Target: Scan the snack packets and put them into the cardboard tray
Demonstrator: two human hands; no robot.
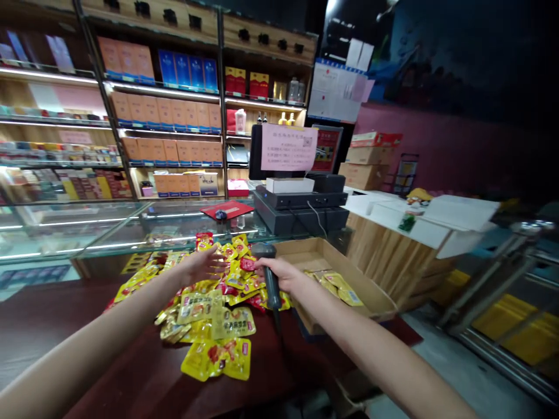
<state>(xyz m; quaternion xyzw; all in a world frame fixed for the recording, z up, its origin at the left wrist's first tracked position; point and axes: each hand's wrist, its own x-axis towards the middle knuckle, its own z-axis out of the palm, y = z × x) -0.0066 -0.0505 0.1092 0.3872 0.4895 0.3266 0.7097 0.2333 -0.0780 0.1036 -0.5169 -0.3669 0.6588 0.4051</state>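
Note:
My right hand (279, 273) is wrapped round a dark barcode scanner (271, 282), its head pointing away and its cable hanging down toward the table. Over a heap of yellow and red snack packets (236, 273) hovers my left hand (203, 266), fingers stretched out and apart; whether the fingertips touch a packet I cannot tell. Closer to me, a yellow snack packet (218, 358) lies flat on the dark red table (144, 372). An open cardboard box (301, 251) stands to the right of the scanner, with several yellow packets (338, 286) in it.
Behind the heap runs a glass display counter (117, 230) with a red mat (229, 209). A cash register (301, 203) bearing a pink sign stands at its right. Shelves of boxed goods (166, 113) line the back. A metal railing (489, 279) is at far right.

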